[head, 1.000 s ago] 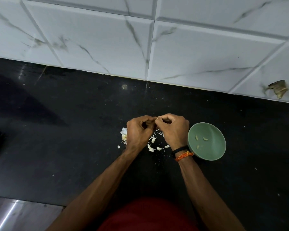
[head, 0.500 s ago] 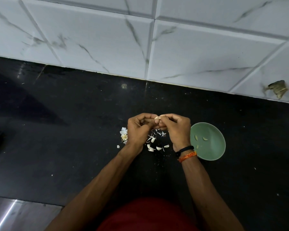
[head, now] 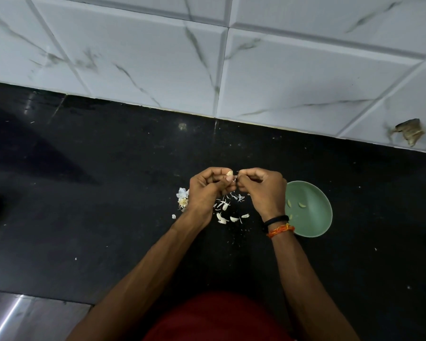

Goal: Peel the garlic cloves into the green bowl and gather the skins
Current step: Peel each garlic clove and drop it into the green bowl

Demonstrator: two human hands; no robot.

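Observation:
My left hand (head: 207,190) pinches a pale garlic clove (head: 229,174) between thumb and fingers, held above the black counter. My right hand (head: 262,190) is just to its right, its fingertips pinching a thin bit of skin (head: 236,178) at the clove. A green bowl (head: 312,222) sits right of my right wrist with three peeled cloves (head: 301,205) inside. Loose white skins (head: 228,210) lie scattered on the counter below my hands. The remains of the garlic bulb (head: 182,199) lie left of my left hand.
The black counter (head: 96,193) runs back to a white marble-tiled wall (head: 207,57). A chipped hole (head: 410,134) marks the tile at far right. The counter's front edge and a steel strip (head: 15,316) show at lower left.
The clove has come into view between my fingertips and my hands have drawn slightly apart, the right one pulling skin off to the right.

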